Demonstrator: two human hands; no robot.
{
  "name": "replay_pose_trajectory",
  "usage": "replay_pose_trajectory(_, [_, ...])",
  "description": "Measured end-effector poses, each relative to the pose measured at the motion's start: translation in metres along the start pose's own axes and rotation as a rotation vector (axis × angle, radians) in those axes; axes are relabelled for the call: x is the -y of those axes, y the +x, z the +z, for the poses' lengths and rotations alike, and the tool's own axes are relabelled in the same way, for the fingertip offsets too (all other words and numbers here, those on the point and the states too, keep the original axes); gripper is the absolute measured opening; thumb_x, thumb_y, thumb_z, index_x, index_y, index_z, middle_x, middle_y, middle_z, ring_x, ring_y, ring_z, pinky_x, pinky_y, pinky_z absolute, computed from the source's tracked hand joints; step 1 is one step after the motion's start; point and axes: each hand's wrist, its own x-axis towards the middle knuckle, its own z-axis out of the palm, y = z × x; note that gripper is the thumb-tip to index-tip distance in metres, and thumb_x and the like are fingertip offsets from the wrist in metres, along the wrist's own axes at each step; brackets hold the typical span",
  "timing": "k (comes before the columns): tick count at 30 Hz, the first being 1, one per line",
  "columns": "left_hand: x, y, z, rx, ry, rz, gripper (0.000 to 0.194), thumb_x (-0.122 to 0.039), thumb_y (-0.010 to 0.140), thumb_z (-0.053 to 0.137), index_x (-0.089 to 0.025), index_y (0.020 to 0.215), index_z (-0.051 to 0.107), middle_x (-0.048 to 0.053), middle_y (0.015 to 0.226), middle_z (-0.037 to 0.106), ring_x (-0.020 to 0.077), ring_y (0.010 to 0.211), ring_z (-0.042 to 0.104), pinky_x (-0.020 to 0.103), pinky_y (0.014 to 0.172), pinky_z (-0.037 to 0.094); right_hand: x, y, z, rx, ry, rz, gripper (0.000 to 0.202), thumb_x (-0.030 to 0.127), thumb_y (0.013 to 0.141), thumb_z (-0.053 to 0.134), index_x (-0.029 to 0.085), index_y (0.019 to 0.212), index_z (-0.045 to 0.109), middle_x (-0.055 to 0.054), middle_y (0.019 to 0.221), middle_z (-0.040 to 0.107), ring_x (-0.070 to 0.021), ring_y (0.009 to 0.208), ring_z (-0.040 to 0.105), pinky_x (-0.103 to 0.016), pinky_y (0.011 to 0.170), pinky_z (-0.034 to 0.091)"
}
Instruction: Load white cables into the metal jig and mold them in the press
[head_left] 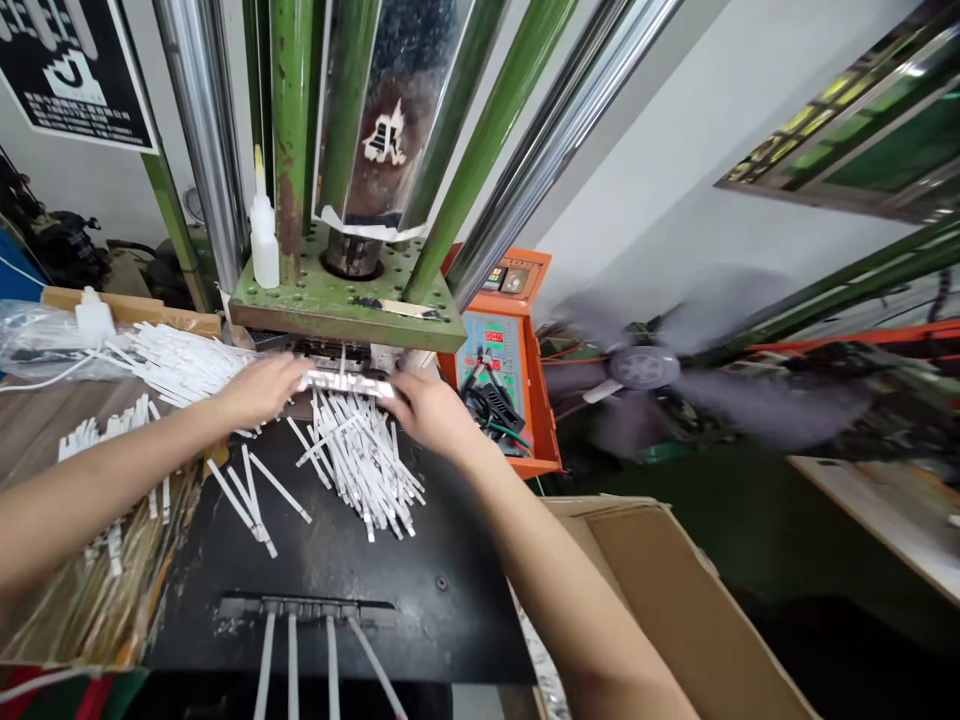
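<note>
Below the green press plate (pixel 349 305), my left hand (pixel 266 388) and my right hand (pixel 431 408) hold a long flat whitish bar (pixel 349 382) between them, one at each end. The fingers of both hands are closed on it. Just under the bar lies a heap of thin white strips (pixel 367 470) on the black table (pixel 315 600). A few loose strips (pixel 251 500) are spread nearer to me. More strips (pixel 180 362) are piled beyond my left forearm.
An orange control box (pixel 544 400) stands right of the press, with a blurred spinning fan (pixel 645 368) beyond. An open cardboard box (pixel 675 600) is at lower right. A white bottle (pixel 264 240) stands on the press plate. Grey tubes (pixel 292 665) hang from the table's front slot.
</note>
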Motion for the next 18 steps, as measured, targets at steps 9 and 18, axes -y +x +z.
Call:
replay_pose_trajectory(9, [-0.127, -0.089, 0.019, 0.265, -0.098, 0.274, 0.021, -0.021, 0.094, 0.044, -0.018, 0.109, 0.058, 0.005, 0.088, 0.062, 0.0205, 0.081, 0.06, 0.031, 0.072, 0.045, 0.081, -0.131, -0.014, -0.389, 0.26, -0.341, 0.028, 0.021, 0.098, 0.037, 0.019, 0.082, 0.06, -0.002, 0.064, 0.062, -0.0138, 0.054, 0.057, -0.026, 0.053, 0.042])
replay_pose_trajectory(18, [-0.131, -0.108, 0.018, 0.324, -0.057, 0.151, 0.026, -0.02, 0.096, 0.039, -0.018, 0.116, 0.054, 0.007, 0.096, 0.062, 0.0217, 0.088, 0.061, 0.032, 0.077, 0.047, 0.03, -0.034, -0.017, -0.165, 0.491, 0.29, 0.035, 0.044, 0.092, 0.047, 0.017, 0.073, 0.059, -0.002, 0.062, 0.058, -0.0165, 0.06, 0.056, -0.027, 0.059, 0.041])
